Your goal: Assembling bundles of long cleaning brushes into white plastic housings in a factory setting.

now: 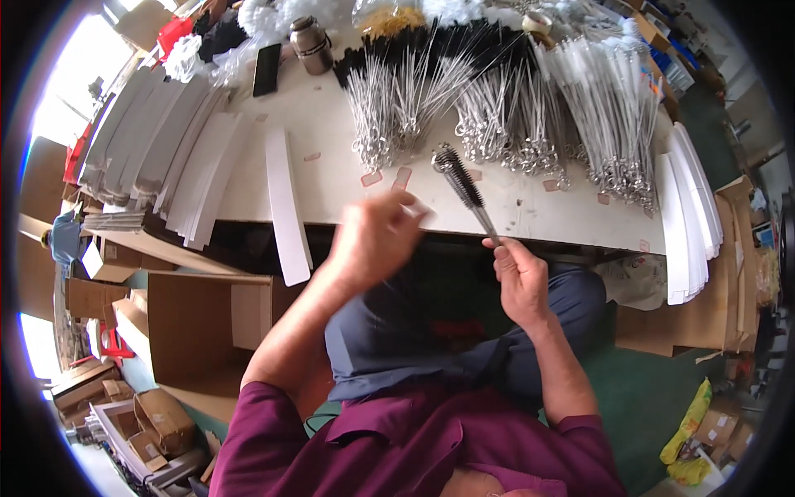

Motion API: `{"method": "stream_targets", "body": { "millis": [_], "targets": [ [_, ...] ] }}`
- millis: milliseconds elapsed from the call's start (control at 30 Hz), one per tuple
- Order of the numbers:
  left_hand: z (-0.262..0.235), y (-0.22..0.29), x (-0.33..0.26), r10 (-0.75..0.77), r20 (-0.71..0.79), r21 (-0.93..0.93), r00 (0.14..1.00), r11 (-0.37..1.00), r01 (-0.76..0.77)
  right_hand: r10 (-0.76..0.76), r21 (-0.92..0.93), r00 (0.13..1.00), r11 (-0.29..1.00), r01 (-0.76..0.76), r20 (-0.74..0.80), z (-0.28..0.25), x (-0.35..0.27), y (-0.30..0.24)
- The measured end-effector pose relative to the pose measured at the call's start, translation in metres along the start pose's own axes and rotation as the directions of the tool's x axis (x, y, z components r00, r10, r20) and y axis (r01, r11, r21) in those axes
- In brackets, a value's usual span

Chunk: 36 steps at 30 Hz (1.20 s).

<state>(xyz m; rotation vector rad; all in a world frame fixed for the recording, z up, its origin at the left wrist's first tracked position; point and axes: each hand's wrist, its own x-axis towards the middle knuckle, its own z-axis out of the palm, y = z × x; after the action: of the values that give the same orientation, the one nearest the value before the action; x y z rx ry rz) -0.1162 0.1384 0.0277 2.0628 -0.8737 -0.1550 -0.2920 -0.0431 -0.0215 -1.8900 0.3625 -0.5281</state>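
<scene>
My right hand (522, 283) is closed around the thin metal stem of a black-bristled wire brush (460, 180). The brush tilts up and left over the table's front edge, and I cannot make out whether it is one brush or a small bundle. To its left, my left hand (377, 236) hangs above the table edge, smeared by motion, so its grip and anything in its fingers are unclear. Behind both hands lie piles of wire brushes (406, 99), their ring ends toward me and black bristles at the back. A long flat white carton (286, 203) lies left of my left hand, overhanging the edge.
Stacked white cartons stand at the table's left (137, 137) and right (687, 224). A black phone (267, 70) and a metal flask (310, 45) sit toward the back. Small red-edged labels (371, 178) dot the white table (331, 157). An open cardboard box (211, 331) stands below left.
</scene>
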Motion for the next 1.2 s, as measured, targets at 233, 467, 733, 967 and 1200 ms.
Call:
{"method": "stream_targets", "body": {
  "millis": [233,467,733,967,1200],
  "targets": [
    [-0.087,-0.081,-0.004,-0.225,-0.425,0.692,0.877,0.544,0.475,-0.027,-0.013,0.999,1.0,0.028,0.047,0.001,-0.003,0.013],
    [-0.054,-0.02,-0.009,0.156,-0.414,0.392,0.897,0.92,0.021,-0.017,-0.049,0.988,0.999,0.025,0.155,0.008,-0.005,0.014],
    [-0.021,-0.01,0.015,-0.141,0.076,-0.423,0.987,0.892,0.16,-0.034,-0.051,0.983,0.998,0.043,0.179,0.013,-0.006,0.009],
    [-0.023,-0.018,0.013,-0.314,0.17,-0.488,0.934,0.797,0.357,0.023,0.045,0.975,0.998,-0.034,0.219,0.014,-0.006,0.009],
    [-0.011,-0.018,-0.001,-0.025,-0.102,-0.36,0.994,0.933,-0.013,0.103,0.129,0.955,0.981,-0.144,0.28,0.014,-0.007,0.019]
  ]
}}
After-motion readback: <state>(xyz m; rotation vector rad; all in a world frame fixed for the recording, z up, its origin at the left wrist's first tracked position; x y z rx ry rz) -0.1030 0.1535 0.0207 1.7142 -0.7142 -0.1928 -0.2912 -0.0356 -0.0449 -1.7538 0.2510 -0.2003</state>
